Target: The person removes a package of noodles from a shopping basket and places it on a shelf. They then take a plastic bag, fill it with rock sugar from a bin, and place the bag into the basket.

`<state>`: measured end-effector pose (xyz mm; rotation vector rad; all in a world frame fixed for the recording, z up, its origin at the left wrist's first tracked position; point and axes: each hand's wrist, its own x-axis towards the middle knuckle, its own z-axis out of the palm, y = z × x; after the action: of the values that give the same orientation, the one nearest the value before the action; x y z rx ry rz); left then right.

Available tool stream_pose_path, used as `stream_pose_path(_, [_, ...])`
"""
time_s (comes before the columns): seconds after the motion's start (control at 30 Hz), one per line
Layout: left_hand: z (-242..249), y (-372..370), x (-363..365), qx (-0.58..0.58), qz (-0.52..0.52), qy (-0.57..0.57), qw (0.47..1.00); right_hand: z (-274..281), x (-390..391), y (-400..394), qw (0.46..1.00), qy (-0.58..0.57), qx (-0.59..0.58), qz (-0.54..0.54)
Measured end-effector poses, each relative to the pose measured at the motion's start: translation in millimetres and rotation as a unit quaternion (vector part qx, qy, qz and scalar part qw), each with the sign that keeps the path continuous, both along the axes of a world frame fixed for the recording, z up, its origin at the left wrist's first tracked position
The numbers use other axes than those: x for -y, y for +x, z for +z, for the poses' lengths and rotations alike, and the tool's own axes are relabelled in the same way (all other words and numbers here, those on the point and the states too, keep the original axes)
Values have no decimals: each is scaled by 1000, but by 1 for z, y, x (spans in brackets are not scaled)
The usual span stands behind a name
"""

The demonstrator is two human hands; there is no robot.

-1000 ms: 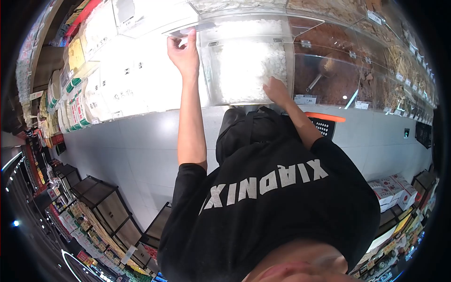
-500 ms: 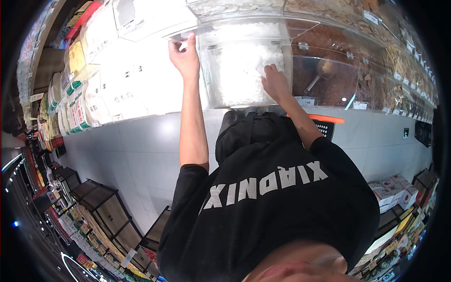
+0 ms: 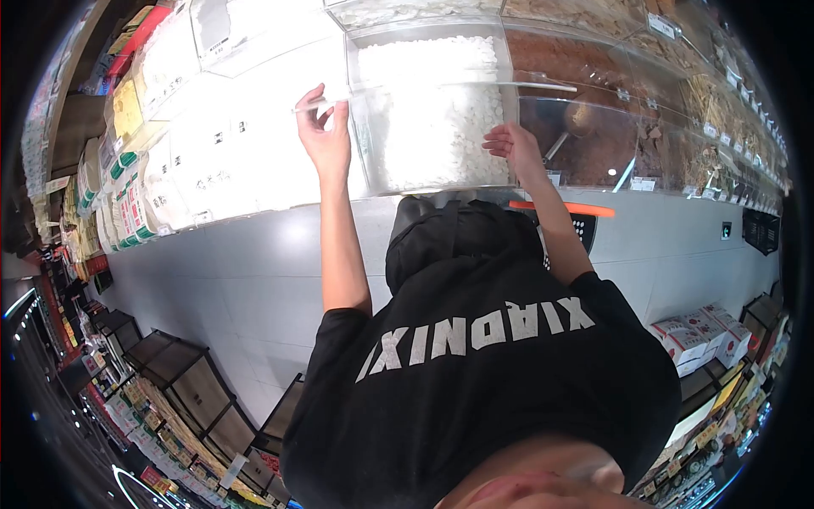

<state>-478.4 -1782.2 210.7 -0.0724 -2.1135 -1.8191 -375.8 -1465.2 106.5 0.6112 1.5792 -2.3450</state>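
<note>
A long row of clear bins (image 3: 254, 170) goes side by side across the top. The middle bin (image 3: 449, 187) has lots of small white bits (image 3: 428, 119) in it. The bin just right of that has brown stuff (image 3: 551, 58). A scoop (image 3: 579, 120) is there too, but the clear top is shiny, so I can't tell if it lies over or under. Thin dry sticks (image 3: 704, 161) are further right. Below is a smooth grey floor (image 3: 229, 254). Dark racks (image 3: 199, 373) stand on it at the left.
</note>
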Motion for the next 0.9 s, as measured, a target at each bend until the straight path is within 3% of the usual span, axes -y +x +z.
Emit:
stream_pose_path(0.03, [0,13,2,24,12,-57,998,14,-11,5,995,-99,1,-32])
stream_pose_path(0.07, [-4,27,3,50,3,-22,998,29,-20,10,979,-196,0,-63])
stream_pose_path(0.13, [-18,57,8,103,-10,46,994,75,-26,17,961,-260,-17,-92])
stream_pose_path(0.17, [-29,71,17,187,-33,164,968,86,-26,20,950,-293,-26,-104])
stream_pose_path(0.2, [-41,85,30,268,-55,277,921,85,-28,24,969,-235,4,-74])
stream_pose_path(0.3, [-79,128,62,297,-79,501,809,73,-30,32,993,-91,72,-23])
stream_pose_path(0.4, [-85,147,79,329,-81,354,872,52,-18,43,994,35,103,-18])
stream_pose_path(0.47, [-84,150,78,344,-36,84,934,47,-7,48,978,177,108,21])
stream_pose_path(0.53, [-76,150,67,292,-23,-224,930,36,6,53,916,398,-9,53])
stream_pose_path(0.57, [-70,150,62,288,-26,-250,924,31,11,54,861,499,-69,64])
stream_pose_path(0.67, [-80,157,47,167,-23,-389,906,16,29,52,792,583,-108,149])
stream_pose_path(0.7, [-82,158,43,210,-71,-385,896,15,37,54,768,602,-104,193])
stream_pose_path(0.77, [-92,163,32,168,-97,-459,867,17,56,61,716,634,-99,276])
stream_pose_path(0.9, [-116,164,28,143,-142,-536,820,0,78,83,655,664,-109,343])
